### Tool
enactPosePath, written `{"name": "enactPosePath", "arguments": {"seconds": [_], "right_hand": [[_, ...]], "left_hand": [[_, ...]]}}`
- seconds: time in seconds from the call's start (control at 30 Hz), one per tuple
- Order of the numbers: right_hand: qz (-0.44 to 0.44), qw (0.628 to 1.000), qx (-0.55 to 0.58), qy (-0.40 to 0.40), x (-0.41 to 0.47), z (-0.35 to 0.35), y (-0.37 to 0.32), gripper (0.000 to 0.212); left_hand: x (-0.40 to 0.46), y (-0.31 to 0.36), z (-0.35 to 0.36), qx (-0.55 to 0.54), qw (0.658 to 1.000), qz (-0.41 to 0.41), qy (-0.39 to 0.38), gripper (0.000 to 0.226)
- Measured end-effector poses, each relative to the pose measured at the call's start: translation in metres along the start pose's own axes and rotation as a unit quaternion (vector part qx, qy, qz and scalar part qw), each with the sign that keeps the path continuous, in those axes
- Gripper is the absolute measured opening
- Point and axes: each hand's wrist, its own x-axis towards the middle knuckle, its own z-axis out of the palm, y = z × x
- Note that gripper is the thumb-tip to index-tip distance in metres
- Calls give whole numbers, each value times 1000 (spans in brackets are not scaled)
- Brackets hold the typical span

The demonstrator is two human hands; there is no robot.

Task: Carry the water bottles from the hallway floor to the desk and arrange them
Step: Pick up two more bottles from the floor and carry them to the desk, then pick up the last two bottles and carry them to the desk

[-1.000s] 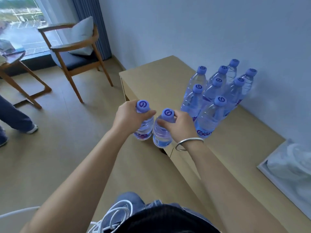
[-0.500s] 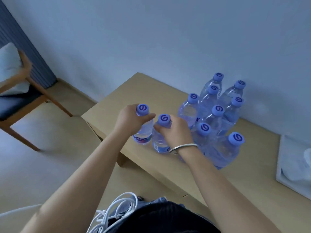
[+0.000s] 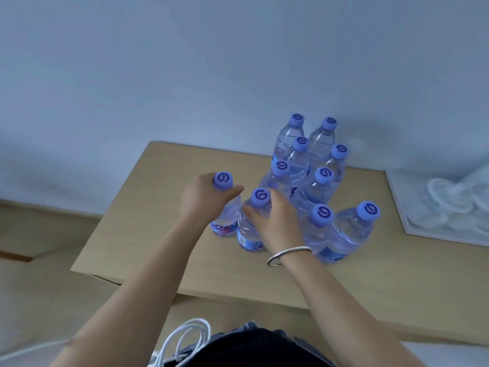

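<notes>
Bottles of water stand on our counter (image 3: 164,234), a flat tan top that sits against a pale wall (image 3: 185,62). We hold two of them, one in each hand.

Our left hand (image 3: 203,200) wraps around the neck of the left bottle (image 3: 225,221), just under its purple cap (image 3: 223,180). The grip is tight around the neck, with the fingers curled on it. This bottle has a pink and blue label near its bottom. Its bottom looks to be on the counter, but we cannot tell for sure.

Our right hand (image 3: 275,221) holds the right bottle (image 3: 248,234) near its top, with the thumb and fingers curled around it under the cap. That grip is closed on the bottle too. This bottle has a blue label low down. The two bottles we hold are just beside each other, and they look like they touch. A silver bracelet (image 3: 288,254) sits on our right wrist.

Behind our right hand stands a bunch of other bottles (image 3: 317,186), eight that we can count. They all stand upright with purple caps, packed close together, and the back ones are near the wall. Two of them stand nearer to us, just beside our right wrist.

A white tray (image 3: 404,207) lies on the right side of the counter, with something white and blurry on it. A white cord (image 3: 185,337) loops near our body at the bottom.
</notes>
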Motion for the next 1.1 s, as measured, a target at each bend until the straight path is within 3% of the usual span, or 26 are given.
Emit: {"name": "enactPosePath", "arguments": {"seconds": [0.17, 0.27, 0.33, 0.47, 0.6, 0.7, 0.83, 0.9, 1.0, 1.1], "right_hand": [[18, 999, -21, 32, -3, 9, 1, 29], [17, 999, -5, 34, -9, 13, 4, 34], [12, 1000, 5, 19, -17, 14, 6, 48], [60, 998, 0, -27, -42, 13, 19, 80], [77, 996, 33, -39, -61, 1, 34, 63], [125, 990, 15, -61, -74, -14, 44, 67], [144, 989, 6, -29, -99, -47, 55, 53], [159, 987, -15, 7, -118, -71, 65, 47], [191, 980, -26, 57, -156, -113, 84, 42], [242, 965, -30, 99, -210, -166, 105, 37]], "left_hand": [[-2, -9, -1, -12, 1000, 17, -2, 36], [-15, -20, 4, -36, 999, 9, 17, 51], [-26, -30, 11, -58, 998, 4, 22, 59], [-53, -55, 35, -119, 993, 10, -19, 41], [-79, -67, 60, -60, 995, 10, -83, 48], [-93, -63, 78, -11, 988, 12, -151, 38], [-114, -46, 109, 179, 954, 18, -238, 32], [-134, -34, 129, 231, 928, 58, -288, 36], [-171, -5, 158, 240, 896, 152, -341, 38], [-221, 33, 186, 242, 865, 226, -377, 54]]}}
